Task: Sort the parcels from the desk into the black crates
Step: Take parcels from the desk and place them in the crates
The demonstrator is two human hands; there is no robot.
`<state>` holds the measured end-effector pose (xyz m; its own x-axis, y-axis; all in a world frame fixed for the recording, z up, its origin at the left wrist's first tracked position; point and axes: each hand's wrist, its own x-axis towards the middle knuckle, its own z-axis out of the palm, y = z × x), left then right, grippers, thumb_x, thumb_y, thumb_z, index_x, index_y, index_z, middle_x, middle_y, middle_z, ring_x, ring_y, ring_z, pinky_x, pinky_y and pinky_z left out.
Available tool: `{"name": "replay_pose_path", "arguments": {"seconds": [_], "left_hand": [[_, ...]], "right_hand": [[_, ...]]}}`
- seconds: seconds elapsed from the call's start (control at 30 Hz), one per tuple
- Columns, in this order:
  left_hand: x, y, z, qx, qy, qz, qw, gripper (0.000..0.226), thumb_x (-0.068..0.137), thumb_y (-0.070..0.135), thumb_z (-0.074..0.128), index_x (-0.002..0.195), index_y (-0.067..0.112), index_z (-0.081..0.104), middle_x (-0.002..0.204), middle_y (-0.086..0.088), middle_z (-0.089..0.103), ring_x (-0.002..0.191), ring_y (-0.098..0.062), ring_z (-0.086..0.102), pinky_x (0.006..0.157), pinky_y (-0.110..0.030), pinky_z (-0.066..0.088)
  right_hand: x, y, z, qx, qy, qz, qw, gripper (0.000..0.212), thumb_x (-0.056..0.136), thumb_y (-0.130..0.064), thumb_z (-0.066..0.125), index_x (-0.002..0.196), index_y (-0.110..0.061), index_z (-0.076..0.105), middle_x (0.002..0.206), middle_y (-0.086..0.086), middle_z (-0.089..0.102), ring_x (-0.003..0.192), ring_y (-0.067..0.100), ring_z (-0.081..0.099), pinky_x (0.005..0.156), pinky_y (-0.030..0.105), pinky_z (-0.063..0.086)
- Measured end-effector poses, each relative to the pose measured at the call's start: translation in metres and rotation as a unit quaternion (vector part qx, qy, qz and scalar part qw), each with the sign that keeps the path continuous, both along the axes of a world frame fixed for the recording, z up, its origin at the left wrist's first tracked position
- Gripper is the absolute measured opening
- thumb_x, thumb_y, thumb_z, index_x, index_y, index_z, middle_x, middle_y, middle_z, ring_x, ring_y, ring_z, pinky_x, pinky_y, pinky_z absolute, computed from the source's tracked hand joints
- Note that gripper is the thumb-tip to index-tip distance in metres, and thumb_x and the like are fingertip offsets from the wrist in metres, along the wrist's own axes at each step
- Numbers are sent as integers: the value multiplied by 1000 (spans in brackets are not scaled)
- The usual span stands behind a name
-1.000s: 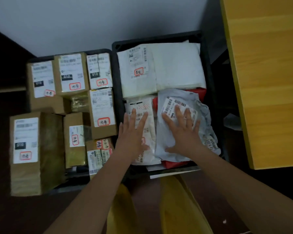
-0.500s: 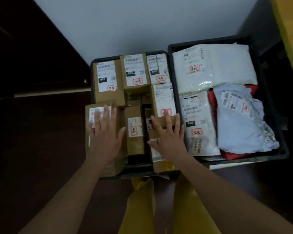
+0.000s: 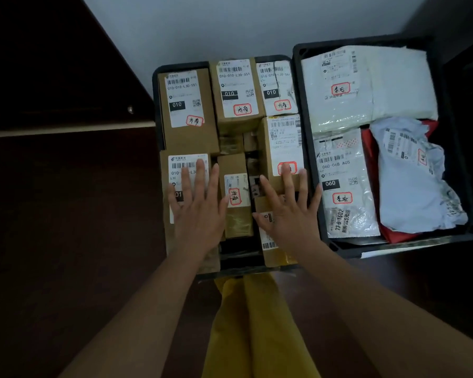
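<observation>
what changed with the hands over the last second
Both hands moved from the soft bags in the right crate to the left crate. The left hand and right hand now press flat on cardboard boxes. Nothing was gripped. Parcels stayed put.

both hands point(image 3: 200, 211) point(image 3: 290, 211) flat, fingers spread

Left crate point(image 3: 156, 77) packed w/ brown boxes point(image 3: 187, 105) edge to edge; only dark slots btwn boxes near centre point(image 3: 253, 159), too narrow for a hand. Left hand point(image 3: 198, 211) and right hand point(image 3: 290, 214) lie flat over the near boxes, covering that row. Right crate point(image 3: 298, 77) also full: white mailers point(image 3: 366, 85), grey bag point(image 3: 413, 181), touching the walls. Crates sit side by side, rims touching. Open approach from above and from the near side, past yellow trouser legs point(image 3: 257, 323).
</observation>
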<state>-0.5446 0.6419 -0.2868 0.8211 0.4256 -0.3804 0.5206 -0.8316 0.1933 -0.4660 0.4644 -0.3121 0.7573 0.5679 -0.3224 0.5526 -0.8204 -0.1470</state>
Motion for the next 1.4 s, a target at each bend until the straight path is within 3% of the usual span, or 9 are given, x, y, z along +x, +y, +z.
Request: {"name": "replay_pose_path", "arguments": {"seconds": [0.1,0.2,0.37,0.53,0.73,0.87,0.97,1.17,1.4], "left_hand": [[4,13,13,-40,-66,19,997,58,104,42,23,157,28,5,165,4,1,151,-26,2,119,-53,8],[9,33,18,-9,-131,29,991,51,104,26,31,155,21,23,163,1,17,148,-27,15,116,-52,19],[28,62,-1,11,-67,20,997,56,105,34,19,157,21,3,165,1,-3,151,-24,-10,122,-43,-7],[31,55,-8,41,-35,14,998,62,100,41,3,157,19,6,165,-3,5,152,-25,-3,121,-42,-6],[52,70,11,8,-52,-4,999,61,99,42,11,152,16,29,157,-9,28,147,-25,21,123,-49,5],[97,86,11,-43,-69,20,996,49,105,37,23,154,31,22,162,-8,20,149,-30,18,121,-49,9],[132,95,-1,-84,39,38,995,52,101,58,18,150,55,-1,164,-12,2,146,-47,15,118,-58,7],[151,91,-20,-87,111,50,989,59,92,73,16,140,64,-17,163,-15,-12,145,-53,-2,118,-62,3],[156,90,0,-87,163,37,982,59,96,68,18,144,60,-17,163,-15,-12,146,-50,1,118,-60,6]], "right_hand": [[-7,11,6,-3,-67,94,993,72,96,-56,42,158,-34,11,166,5,-1,150,40,-5,114,69,0],[0,31,8,-39,-67,163,984,70,99,-49,41,158,-33,7,166,0,-4,150,37,-12,113,70,-9],[22,57,2,-99,-30,222,969,59,104,-50,25,157,-34,6,166,-5,2,150,33,-17,108,68,-20],[21,61,-1,-112,-2,215,970,60,104,-47,27,158,-32,4,166,-3,-3,151,31,-12,105,65,-28],[42,81,23,10,-1,114,993,45,95,-41,53,136,-26,49,149,2,41,149,34,17,115,68,-3],[115,101,30,73,-21,10,997,59,99,-48,44,153,-43,21,165,1,6,150,41,-1,114,66,-6],[164,115,17,12,23,-2,1000,65,95,-65,37,151,-54,5,164,0,-17,146,48,-16,112,70,-5],[179,112,-5,-42,36,37,998,74,89,-74,37,149,-57,-4,163,4,-21,143,53,-17,112,73,1],[180,111,-1,-36,41,45,997,78,88,-75,38,150,-55,-5,163,5,-23,144,50,-18,112,72,-3]]}}
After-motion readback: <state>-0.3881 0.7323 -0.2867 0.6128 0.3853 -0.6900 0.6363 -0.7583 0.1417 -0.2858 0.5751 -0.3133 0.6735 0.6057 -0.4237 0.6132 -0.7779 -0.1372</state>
